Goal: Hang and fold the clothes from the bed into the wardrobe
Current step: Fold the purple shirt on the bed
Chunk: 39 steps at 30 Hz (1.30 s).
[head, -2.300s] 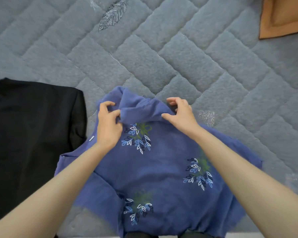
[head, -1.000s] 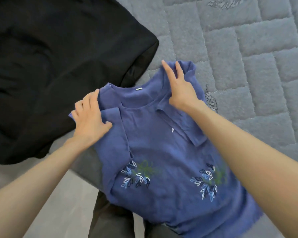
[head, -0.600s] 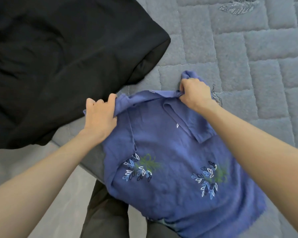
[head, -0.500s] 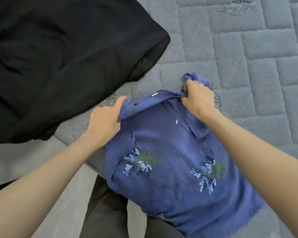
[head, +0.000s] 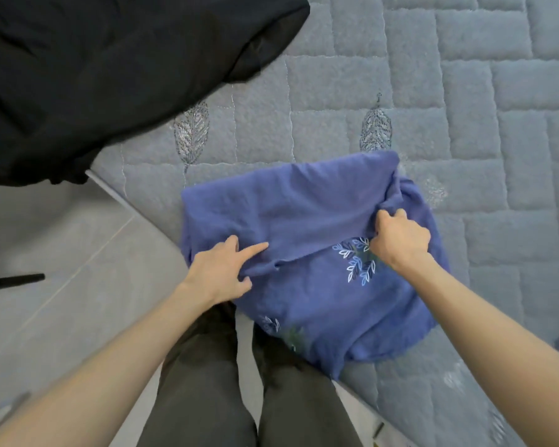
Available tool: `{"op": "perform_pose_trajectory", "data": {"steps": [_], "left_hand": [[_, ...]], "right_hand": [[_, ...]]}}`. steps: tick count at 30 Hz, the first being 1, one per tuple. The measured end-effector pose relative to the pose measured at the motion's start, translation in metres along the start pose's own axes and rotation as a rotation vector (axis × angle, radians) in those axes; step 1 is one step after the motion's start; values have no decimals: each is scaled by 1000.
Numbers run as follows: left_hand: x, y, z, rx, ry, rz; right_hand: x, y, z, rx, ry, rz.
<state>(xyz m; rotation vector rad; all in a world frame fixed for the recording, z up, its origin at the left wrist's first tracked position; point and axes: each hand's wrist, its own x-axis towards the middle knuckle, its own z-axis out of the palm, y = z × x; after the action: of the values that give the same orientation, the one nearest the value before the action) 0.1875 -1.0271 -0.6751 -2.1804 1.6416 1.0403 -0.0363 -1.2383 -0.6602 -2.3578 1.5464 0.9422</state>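
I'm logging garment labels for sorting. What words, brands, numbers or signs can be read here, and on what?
No text can be read.
The blue shirt bears only printed leaf sprigs, no lettering, no tag in view.
The grey quilted bedspread has stitched feather motifs, not words.
The black garment shows no label.

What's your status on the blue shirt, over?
Grip confirmed: left hand and right hand hold the blue shirt at its folded edge. Shirt doubled over on the grey quilt. The black garment lies apart, not in the way.
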Motion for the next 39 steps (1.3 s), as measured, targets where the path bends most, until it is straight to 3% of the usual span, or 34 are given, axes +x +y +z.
{"op": "perform_pose_trajectory", "data": {"steps": [3, 7, 12, 17, 22, 27, 30, 33, 39], "left_hand": [[-8, -1, 4, -160, 197, -16], [-1, -7, -12, -250, 434, -31], [27, -11, -45, -312, 425, -154], [54, -13, -56, -344, 322, -192], [68, -23, -54, -230, 348, -271], [76, -31, -68, -49, 258, -236], [83, -37, -89, -42, 297, -261], [96, -45, -123, -48, 390, -287], [135, -52, -199, -108, 768, -350]], "right_hand": [[-5, -4, 2, 24, -17, 26], [-12, -28, -15, 78, 161, -68], [7, -63, -46, 223, 377, -280], [47, -80, -65, 350, 194, -258], [75, -78, -66, 298, 51, -124], [95, -70, -79, 167, -81, -97], [102, -74, -92, 150, 65, -63], [112, -78, -110, 315, 226, -46], [128, -90, -150, 775, 506, 30]]}}
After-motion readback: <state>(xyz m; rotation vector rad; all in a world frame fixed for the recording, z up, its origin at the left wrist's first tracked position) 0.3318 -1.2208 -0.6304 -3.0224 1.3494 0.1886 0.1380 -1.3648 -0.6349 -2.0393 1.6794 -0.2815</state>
